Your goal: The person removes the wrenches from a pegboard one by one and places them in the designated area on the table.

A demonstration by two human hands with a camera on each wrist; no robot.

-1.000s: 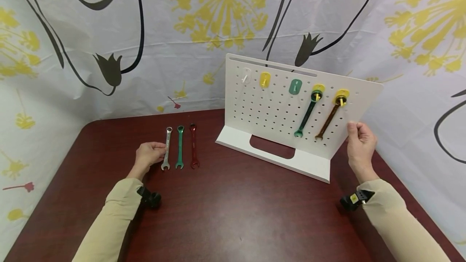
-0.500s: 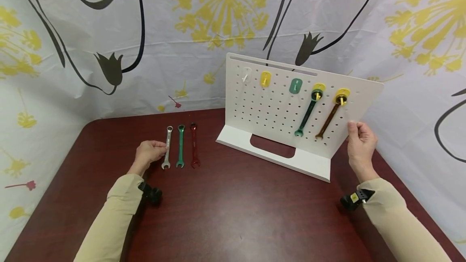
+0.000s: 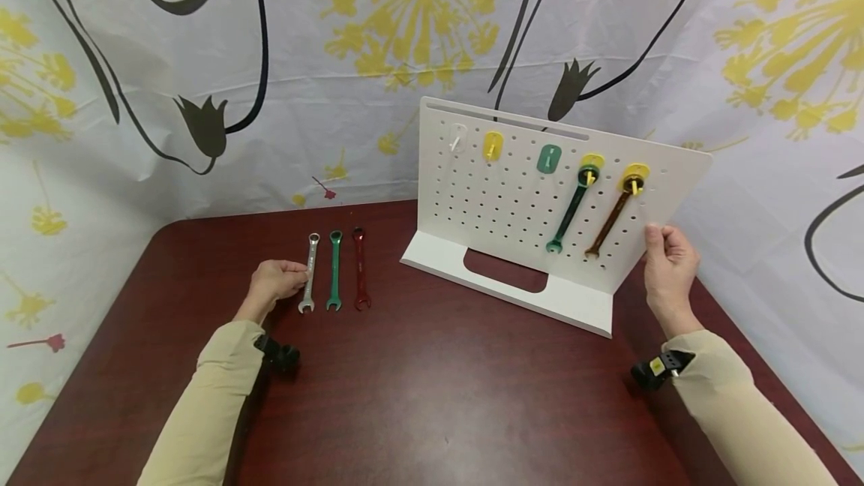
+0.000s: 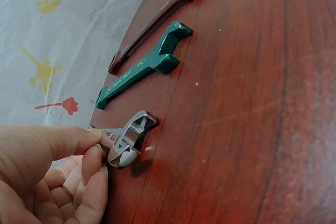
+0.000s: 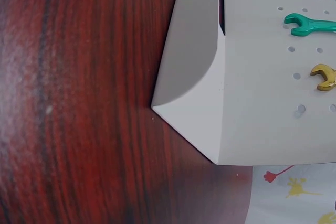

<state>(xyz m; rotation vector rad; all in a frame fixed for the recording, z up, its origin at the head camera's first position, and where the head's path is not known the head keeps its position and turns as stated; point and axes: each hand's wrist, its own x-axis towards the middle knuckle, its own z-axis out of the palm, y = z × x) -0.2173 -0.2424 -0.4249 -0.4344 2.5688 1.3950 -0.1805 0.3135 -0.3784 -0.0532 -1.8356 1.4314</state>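
The silver wrench (image 3: 311, 265) lies at the left end of a row of three on the counter (image 3: 432, 396), where it also lies a second earlier; next to nothing has changed, and the left hand (image 3: 275, 281) keeps its hold. That steadiness suggests the work is at the grip itself, the wrench not yet carried anywhere. Thumb and forefinger pinch it along the shank, the other fingers curled beneath in the left wrist view. A shadow falls under its open end there, yet whether the wrench is slightly raised or simply tilted is hard to judge, and the fingers cover part of the shank. Just to its right are the green wrench (image 3: 335, 270) and then the red wrench (image 3: 360, 268), both untouched in their places; in the left wrist view the top edge cuts into the red one. Farther right, the white pegboard (image 3: 513, 197) stands as before, its right edge pinched by the right hand (image 3: 670, 268), thumb in front; the fingertips behind the board are hidden, and the right wrist view does not show this hand. A white hook (image 3: 457, 139), a yellow hook (image 3: 493, 146) and a green hook (image 3: 549, 159) are bare, while a hanging dark green wrench (image 3: 571, 208) and a hanging brownish wrench (image 3: 610, 223) occupy two more; the latter looks gold in the right wrist view, where both are cut off. Behind everything hangs a patterned cloth (image 3: 304, 118).
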